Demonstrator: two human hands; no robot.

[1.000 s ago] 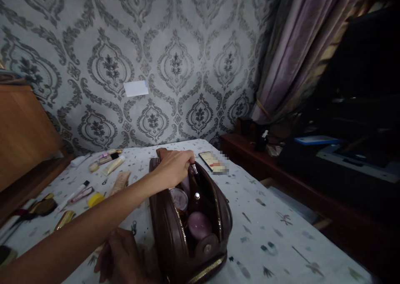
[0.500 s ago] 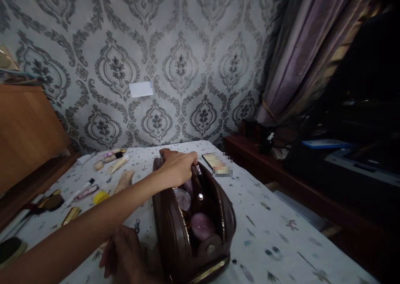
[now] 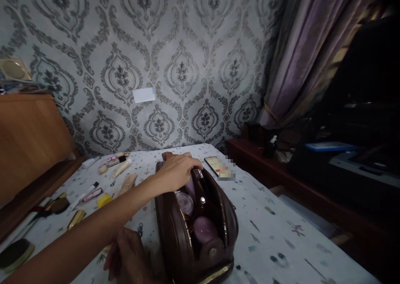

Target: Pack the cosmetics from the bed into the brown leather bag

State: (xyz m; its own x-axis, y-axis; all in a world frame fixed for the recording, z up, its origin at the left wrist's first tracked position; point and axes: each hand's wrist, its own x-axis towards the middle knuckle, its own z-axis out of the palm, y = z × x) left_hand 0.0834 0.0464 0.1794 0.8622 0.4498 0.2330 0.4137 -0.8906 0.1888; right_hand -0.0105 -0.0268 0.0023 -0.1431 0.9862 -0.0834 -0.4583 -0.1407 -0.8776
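Bag (image 3: 171, 234) gapes under left hand (image 3: 178, 171), beside curled right hand (image 3: 128, 252); what either holds is unclear.

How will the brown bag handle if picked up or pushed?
The bag probably gives a little, since its sides bulge. It may feel fairly weighty, with a round container and pink object inside. Tipped, it could spill, as its zipper gapes open.
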